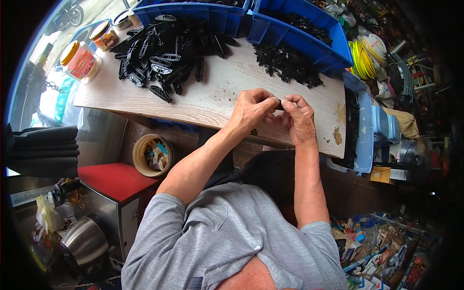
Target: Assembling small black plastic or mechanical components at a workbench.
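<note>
Over the near edge of a pale wood-look table [203, 104], somebody in a grey shirt [232, 222] has both bare hands up close together, working on something tiny. Taking the hands as the clock's centre, with 12 straight across the table: the thing being handled is a small black piece [279, 104], right between the fingertips. Left hand [254, 106] has it pinched with thumb and forefinger, other fingers curled under. Right hand [300, 118] meets it from the 3 o'clock side, also in a thumb-and-finger pinch. Honestly can't tell if it's one part or two, the fingers cover most of it.

Up at 12 there's a loose heap of little black parts [287, 65], spilling along the foot of a blue bin [263, 31] with more of the same kind of stuff inside. Around 10 sits a messy pile of long black pieces [164, 53], some with white markings, and another blue bin [222, 21] is behind it at 11. Two plastic jars [79, 63] stand out past the pile, between 9 and 10. Yellow coil [358, 58] at 2, light blue tray [367, 135] just past 3, bucket [137, 153] of scraps on the floor at 8.
</note>
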Action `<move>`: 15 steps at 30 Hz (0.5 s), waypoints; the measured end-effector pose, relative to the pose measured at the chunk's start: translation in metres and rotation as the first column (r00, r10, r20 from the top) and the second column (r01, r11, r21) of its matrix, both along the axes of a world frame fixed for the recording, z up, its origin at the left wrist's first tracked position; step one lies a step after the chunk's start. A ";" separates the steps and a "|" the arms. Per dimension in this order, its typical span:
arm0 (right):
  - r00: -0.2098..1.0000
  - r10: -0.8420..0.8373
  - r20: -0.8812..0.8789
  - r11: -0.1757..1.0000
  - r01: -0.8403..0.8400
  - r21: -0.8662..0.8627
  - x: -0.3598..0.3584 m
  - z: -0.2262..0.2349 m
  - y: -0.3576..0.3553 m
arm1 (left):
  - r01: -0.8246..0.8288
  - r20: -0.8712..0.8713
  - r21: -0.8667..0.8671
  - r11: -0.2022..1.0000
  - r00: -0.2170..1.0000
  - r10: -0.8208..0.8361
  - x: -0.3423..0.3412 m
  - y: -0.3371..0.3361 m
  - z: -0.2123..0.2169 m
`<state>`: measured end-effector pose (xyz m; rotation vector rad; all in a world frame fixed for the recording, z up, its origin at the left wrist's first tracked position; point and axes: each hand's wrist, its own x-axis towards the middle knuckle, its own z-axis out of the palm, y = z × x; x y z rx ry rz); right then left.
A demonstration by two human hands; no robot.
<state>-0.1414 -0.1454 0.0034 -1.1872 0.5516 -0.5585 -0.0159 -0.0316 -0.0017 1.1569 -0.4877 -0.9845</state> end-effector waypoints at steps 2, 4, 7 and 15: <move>0.999 -0.009 -0.047 1.000 0.008 -0.028 0.002 0.005 0.003 | -0.022 -0.015 -0.013 1.000 1.000 0.022 -0.001 0.000 -0.001; 0.995 -0.019 -0.095 0.998 0.014 -0.055 0.003 0.011 0.003 | -0.045 -0.031 -0.026 0.999 0.999 0.044 -0.002 0.001 -0.003; 0.968 0.091 -0.233 0.996 -0.093 -0.001 0.002 0.014 0.000 | -0.075 -0.075 -0.035 0.997 0.995 0.072 -0.002 0.003 -0.005; 0.993 0.013 -0.118 0.990 -0.029 -0.137 -0.003 -0.001 0.000 | 0.069 -0.005 -0.088 0.994 0.998 -0.069 0.004 -0.002 -0.002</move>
